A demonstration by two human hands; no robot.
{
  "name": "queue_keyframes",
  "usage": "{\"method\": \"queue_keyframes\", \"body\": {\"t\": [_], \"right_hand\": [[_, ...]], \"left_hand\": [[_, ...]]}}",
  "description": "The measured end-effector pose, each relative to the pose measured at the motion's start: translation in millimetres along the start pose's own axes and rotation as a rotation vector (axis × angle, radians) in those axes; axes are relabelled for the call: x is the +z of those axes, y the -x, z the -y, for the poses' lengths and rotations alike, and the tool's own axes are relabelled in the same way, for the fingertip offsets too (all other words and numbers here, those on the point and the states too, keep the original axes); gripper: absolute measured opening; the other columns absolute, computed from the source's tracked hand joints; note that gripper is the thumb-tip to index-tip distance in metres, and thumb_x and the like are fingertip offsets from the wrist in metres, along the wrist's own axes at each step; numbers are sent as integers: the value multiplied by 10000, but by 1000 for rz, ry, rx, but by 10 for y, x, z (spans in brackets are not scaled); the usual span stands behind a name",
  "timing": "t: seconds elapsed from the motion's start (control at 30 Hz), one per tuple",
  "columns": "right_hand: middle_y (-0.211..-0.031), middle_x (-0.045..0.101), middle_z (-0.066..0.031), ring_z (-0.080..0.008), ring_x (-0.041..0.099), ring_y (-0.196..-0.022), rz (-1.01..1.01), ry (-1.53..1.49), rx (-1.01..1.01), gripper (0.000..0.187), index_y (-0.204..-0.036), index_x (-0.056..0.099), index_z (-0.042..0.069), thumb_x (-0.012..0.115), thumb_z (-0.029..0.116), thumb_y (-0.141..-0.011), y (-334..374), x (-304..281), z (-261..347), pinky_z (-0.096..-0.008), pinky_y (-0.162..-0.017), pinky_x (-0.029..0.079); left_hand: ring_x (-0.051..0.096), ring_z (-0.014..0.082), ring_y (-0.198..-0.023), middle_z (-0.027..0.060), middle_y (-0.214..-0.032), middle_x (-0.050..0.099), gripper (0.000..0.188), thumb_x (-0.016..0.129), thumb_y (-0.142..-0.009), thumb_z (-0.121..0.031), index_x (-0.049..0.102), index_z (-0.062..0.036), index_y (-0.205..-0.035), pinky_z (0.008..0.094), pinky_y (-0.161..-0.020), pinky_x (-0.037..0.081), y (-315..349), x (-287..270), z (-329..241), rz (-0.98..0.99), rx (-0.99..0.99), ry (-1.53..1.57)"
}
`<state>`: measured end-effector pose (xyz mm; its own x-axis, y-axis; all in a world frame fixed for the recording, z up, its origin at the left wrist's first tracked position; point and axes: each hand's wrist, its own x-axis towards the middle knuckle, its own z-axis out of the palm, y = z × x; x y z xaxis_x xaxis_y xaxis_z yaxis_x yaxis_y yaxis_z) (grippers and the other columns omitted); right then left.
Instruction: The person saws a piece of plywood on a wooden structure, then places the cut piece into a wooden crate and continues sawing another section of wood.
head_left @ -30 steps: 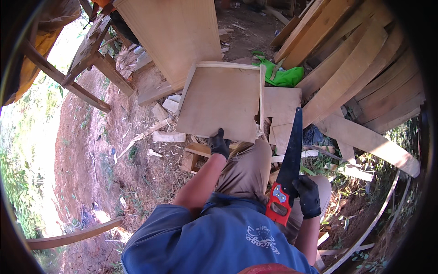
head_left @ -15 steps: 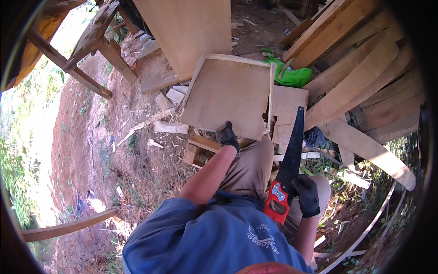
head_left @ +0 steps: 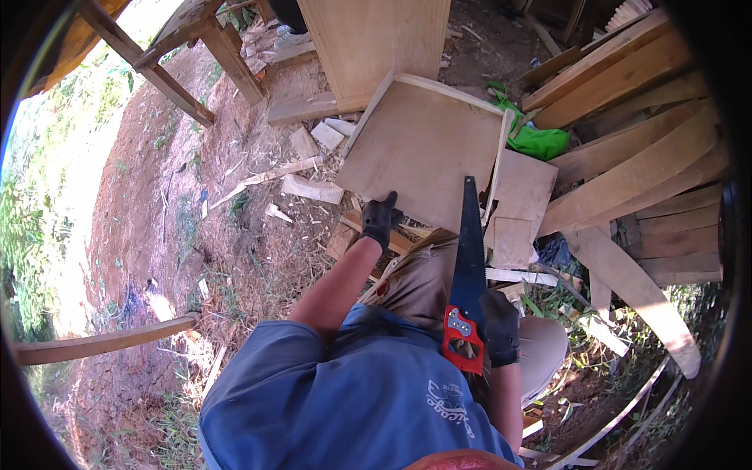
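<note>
My left hand (head_left: 381, 219), in a black glove, pinches the near edge of a thin plywood panel (head_left: 431, 145), its thumb on top and its other fingers partly hidden. Narrow wooden strips frame the panel's far and side edges. In my black-gloved right hand (head_left: 500, 327) is a handsaw (head_left: 468, 258), gripped near the heel of its dark blade beside the red handle. The blade points away from me, its tip overlapping the panel's near right part in the picture. Whether it touches the panel I cannot tell.
Curved and straight planks (head_left: 634, 164) are piled at the right, beside a bright green bag (head_left: 540, 141). A broad board (head_left: 376, 47) stands beyond the panel. Wood offcuts (head_left: 313, 188) litter the dirt. A wooden frame (head_left: 188, 86) stands far left, and a curved wooden piece (head_left: 110, 341) lies nearer.
The handsaw has swung left in my right hand, from beside the panel to over its near right part. My left hand still holds the panel's edge. The whole view has shifted slightly.
</note>
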<state>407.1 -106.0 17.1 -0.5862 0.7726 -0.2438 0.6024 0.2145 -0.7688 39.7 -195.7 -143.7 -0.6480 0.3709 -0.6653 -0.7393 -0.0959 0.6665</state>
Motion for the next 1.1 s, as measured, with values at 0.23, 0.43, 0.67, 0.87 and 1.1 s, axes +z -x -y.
{"method": "queue_keyframes", "body": {"t": [0.23, 0.43, 0.67, 0.87, 1.1], "right_hand": [[-1056, 800, -188, -429, 768, -989, 53, 138, 95, 517, -1439, 602, 83, 727, 352, -1016, 167, 83, 456, -524, -838, 580], [-1283, 744, -247, -393, 771, -1050, 24, 355, -37, 763, -1634, 443, 94, 775, 328, -988, 322, -27, 693, -487, -856, 606], [-1429, 664, -274, -461, 698, -1204, 467, 580, 173, 881, -1645, 455, 160, 809, 476, -902, 327, -168, 951, -573, -972, 573], [-1356, 704, -243, -440, 678, -1247, 269, 544, -65, 728, -1540, 568, 143, 793, 445, -917, 790, -132, 626, -560, -955, 580], [-1172, 764, -178, -415, 713, -1157, 167, 449, -159, 408, -1287, 704, 110, 776, 311, -939, 984, -174, 704, -521, -902, 588]], "left_hand": [[755, 300, -1084, 140, -1296, 711, 406, 699, -1056, -201, 592, -58, -1421, 443, -906, 678, -183, -284, -430, -101, 183, 166], [749, 316, -1107, 155, -1320, 695, 412, 665, -1076, -189, 582, -50, -1455, 463, -877, 686, -296, -196, -392, -158, 184, 91], [727, 339, -1204, 160, -1380, 675, 446, 628, -1106, -232, 532, -80, -1514, 468, -937, 667, -219, -321, -375, -81, 193, 50], [726, 335, -1213, 156, -1382, 675, 464, 640, -1102, -256, 528, -88, -1520, 461, -945, 664, -251, -309, -355, -89, 188, -7], [749, 297, -1132, 129, -1322, 704, 428, 641, -1111, -335, 591, -78, -1449, 445, -907, 668, -218, -329, -401, -102, 91, 5]]}}
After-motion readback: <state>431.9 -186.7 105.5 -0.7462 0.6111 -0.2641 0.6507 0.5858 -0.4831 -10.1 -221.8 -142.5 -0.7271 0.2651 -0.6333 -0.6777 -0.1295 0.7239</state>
